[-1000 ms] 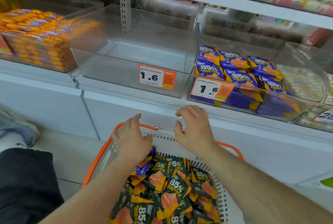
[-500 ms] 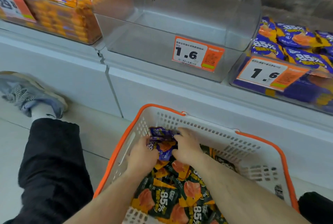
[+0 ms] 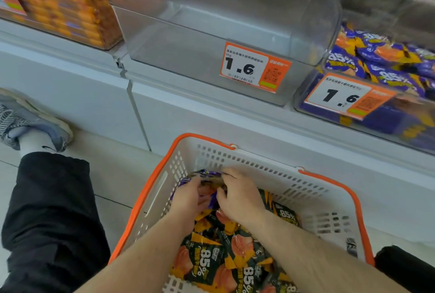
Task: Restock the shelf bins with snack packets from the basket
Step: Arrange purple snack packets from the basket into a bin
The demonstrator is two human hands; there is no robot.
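A clear bin (image 3: 211,40) stands on the shelf above the basket (image 3: 329,210). Inside the basket, the left hand (image 3: 188,198) and right hand (image 3: 240,196) fingers grasp purple packets (image 3: 207,175) over black packets (image 3: 207,262).

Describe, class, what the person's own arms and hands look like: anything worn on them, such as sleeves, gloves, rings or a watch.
Both forearms are bare as far as the picture shows, with no sleeve in view. The left hand and right hand wear no gloves, and no ring, watch or wristband shows on the visible sides.
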